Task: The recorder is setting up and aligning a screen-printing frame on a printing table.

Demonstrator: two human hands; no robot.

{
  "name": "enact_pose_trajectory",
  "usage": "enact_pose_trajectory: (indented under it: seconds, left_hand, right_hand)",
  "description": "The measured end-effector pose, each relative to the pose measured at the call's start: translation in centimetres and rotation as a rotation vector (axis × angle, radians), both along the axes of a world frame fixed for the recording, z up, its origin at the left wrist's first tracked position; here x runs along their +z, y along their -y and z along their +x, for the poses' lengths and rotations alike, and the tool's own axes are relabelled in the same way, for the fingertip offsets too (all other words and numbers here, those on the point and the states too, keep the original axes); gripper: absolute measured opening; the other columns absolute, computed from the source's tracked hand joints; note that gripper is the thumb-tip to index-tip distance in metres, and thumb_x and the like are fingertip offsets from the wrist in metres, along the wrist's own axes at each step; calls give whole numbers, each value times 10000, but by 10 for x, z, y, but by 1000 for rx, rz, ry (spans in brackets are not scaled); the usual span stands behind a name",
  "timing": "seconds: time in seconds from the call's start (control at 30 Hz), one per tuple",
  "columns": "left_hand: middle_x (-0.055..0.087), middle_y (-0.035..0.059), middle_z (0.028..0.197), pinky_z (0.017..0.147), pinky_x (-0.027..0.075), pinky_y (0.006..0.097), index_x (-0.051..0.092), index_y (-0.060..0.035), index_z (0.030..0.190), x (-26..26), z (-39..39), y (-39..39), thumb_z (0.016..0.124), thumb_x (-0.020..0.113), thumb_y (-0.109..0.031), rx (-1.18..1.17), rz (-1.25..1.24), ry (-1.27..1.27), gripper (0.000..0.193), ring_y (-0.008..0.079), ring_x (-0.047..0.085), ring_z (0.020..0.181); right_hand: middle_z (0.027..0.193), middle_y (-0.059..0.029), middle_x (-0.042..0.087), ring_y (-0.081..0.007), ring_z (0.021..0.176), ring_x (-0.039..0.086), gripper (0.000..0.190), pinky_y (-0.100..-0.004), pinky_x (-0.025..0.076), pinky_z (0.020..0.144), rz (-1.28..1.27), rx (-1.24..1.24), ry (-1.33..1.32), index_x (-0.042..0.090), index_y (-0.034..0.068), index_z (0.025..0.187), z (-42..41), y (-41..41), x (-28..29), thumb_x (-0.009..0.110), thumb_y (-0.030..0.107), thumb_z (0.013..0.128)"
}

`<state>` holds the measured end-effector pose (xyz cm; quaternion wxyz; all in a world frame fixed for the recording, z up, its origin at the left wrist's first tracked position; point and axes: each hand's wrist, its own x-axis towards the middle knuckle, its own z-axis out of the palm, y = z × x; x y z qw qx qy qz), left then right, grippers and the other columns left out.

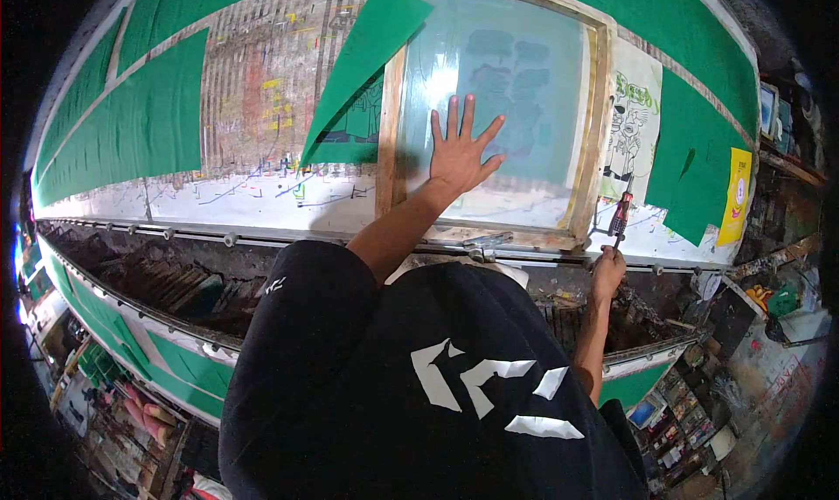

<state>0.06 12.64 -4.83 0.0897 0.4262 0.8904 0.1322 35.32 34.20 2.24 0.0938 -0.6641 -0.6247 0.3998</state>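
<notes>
A wooden-framed printing screen point(419, 202) lies on the long printing table before me. My left hand point(464, 147) rests on or just over its mesh, fingers spread, holding nothing. Under the mesh, dark figure shapes show faintly. My right hand point(609, 267), by the table's near edge right of the frame, is closed around the end of a thin metal shaft of a tool with a red and black handle point(619, 215); its kind is unclear. Beyond the tool lies a pale sheet point(632, 116) printed with cartoon figures. A green sheet point(367, 61) is folded over at the frame's left side.
Green sheets point(151, 113) lie along the table, with a yellow printed sheet point(735, 198) at the right. A metal rail point(196, 236) with round stops and a metal clamp or hinge point(485, 243) run along the near edge. Another table with green sheets point(190, 365) stands behind me.
</notes>
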Motion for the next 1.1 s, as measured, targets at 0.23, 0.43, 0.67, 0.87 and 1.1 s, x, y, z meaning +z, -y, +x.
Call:
enact_pose_trajectory:
  seconds: [0.23, 0.43, 0.67, 0.87, 1.1]
  left_hand:
    - [-33, 275, 1780, 1188, 64, 819, 235, -429, 1710, 1, 1, -2, 1005, 499, -722, -5, -8, 18, 808, 543, -36, 1621]
    - [-5, 294, 1775, 1206, 37, 802, 219, -405, 1718, 5, 0, 3, 1019, 469, -707, -6, -60, 4, 801, 546, -17, 1622]
    - [15, 301, 1771, 1182, 54, 830, 255, -404, 1710, 9, -3, -4, 1005, 513, -699, -2, -45, 22, 806, 559, 0, 1616]
    - [33, 277, 1779, 1190, 133, 823, 324, -394, 1686, 10, -5, -8, 968, 597, -647, 43, 25, 102, 810, 537, 35, 1622]
    - [73, 240, 1780, 1184, 172, 824, 321, -185, 1691, 5, -2, -9, 964, 642, -623, 86, 37, 138, 907, 528, 109, 1615]
  right_hand:
    - [670, 16, 485, -107, 514, 463, 311, -312, 385, 501, -97, -35, 28, 645, -35, 1100, -22, 5, -21, 531, 254, 1092]
    - [1068, -304, 692, -521, 1076, 656, 484, -584, 488, 1012, -17, 353, 741, 562, -88, 1302, -98, 36, 39, 616, 310, 1032]
    - [1588, -288, 439, -470, 1485, 407, 616, -537, 326, 1235, 438, 863, -31, 487, -43, 1486, -215, 68, -4, 676, 162, 936]
    - [1731, -244, 270, -402, 1628, 205, 794, -614, 143, 1297, 601, 1011, 218, 311, -39, 1644, -246, 72, -67, 593, 304, 986]
    - [1749, -227, 244, -386, 1639, 184, 805, -633, 117, 1297, 565, 1020, 248, 297, -61, 1646, -249, 74, -67, 560, 346, 1003]
